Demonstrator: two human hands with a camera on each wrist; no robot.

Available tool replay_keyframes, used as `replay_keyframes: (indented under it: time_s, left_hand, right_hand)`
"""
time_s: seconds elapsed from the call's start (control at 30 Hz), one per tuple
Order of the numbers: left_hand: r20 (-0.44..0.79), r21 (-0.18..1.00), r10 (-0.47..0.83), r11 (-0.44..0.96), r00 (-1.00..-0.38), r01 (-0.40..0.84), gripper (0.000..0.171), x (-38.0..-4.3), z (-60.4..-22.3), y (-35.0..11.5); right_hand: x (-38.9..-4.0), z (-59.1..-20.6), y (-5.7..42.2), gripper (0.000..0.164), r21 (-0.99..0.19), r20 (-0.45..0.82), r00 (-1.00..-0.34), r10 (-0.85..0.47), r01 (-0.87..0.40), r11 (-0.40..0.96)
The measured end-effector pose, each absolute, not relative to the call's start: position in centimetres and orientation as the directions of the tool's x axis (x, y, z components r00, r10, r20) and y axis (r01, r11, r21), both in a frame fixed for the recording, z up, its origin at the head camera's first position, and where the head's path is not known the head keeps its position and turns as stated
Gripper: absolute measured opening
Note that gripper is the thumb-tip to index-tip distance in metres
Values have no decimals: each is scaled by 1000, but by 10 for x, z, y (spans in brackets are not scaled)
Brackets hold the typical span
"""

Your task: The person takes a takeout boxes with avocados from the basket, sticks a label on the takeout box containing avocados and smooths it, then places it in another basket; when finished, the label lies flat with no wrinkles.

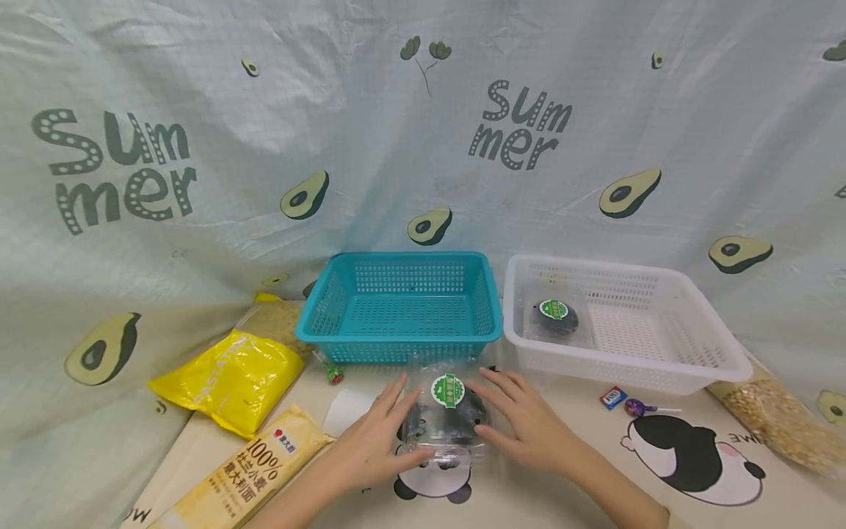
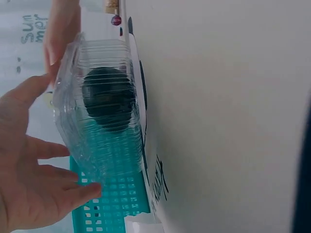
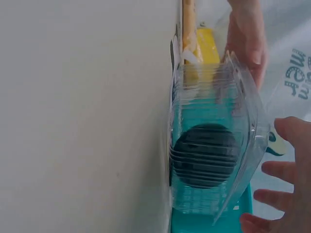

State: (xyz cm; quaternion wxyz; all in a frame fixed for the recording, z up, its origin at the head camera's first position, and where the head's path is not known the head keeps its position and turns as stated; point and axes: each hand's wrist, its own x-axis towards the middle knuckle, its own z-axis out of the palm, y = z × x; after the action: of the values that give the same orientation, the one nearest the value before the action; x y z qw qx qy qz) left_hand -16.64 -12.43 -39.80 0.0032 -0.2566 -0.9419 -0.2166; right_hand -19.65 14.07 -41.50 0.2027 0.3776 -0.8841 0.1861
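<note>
A clear plastic clamshell box (image 1: 441, 430) stands on the table in front of the teal basket, a green-and-white round sticker on its lid. Through its ribbed wall shows a dark, round item (image 2: 108, 97), resting low inside. On the box's left is my left hand (image 1: 377, 444), fingers spread and fairly straight, fingertips right at the lid's edge. My right hand (image 1: 525, 422) faces it from the other side, its fingers parted and loosely bent beside the lid (image 3: 255, 128). Neither hand is curled round the box.
Behind the box stands a teal basket (image 1: 399, 349), and right of it a white basket (image 1: 628, 367) holding a similar clamshell. Yellow pasta bags (image 1: 231, 382) and a long pasta pack (image 1: 244, 470) lie left. Lollipops, a small candy (image 1: 613, 397) and a bag of oats (image 1: 780, 419) lie about.
</note>
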Motion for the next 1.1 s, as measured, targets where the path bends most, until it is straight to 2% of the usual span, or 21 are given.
replay_keyframes:
  time_s: [0.13,0.3,0.5,0.63,0.73,0.87,0.97,1.1]
  left_hand:
    - [110,444,470,765,-876,466,87,-162,-404,-124]
    - [119,478,488,735,-865,481,81,-159,-402,-118]
    - [164,443,524,718,-836,537,72,-144,-394,-113]
    - [197,424,551,697,-811,578,69,-134,-384,-110]
    - [226,417,576,672,-785,613,67,-130,-373,-105]
    - [323,382,613,613,-721,692,63,-135,-352,-93]
    - [369,337,650,573,-664,747,63,-148,-332,-81]
    - [360,278,706,543,-610,792,63,-174,-310,-58]
  right_hand:
    - [-186,-417,145,58,-226,451,-666,-594,-729,646]
    - [-178,-418,144,56,-282,406,-697,-591,-711,645]
    - [-165,-417,149,54,-192,515,-613,-599,-763,617]
    - [-152,-404,158,55,-178,565,-597,-570,-763,622]
    - [-143,-390,168,57,-193,575,-610,-545,-749,634]
    - [-135,-368,183,60,-212,570,-646,-507,-712,670]
    - [-136,-352,196,61,-222,584,-666,-465,-682,697]
    - [-144,-337,217,61,-260,601,-681,-418,-661,704]
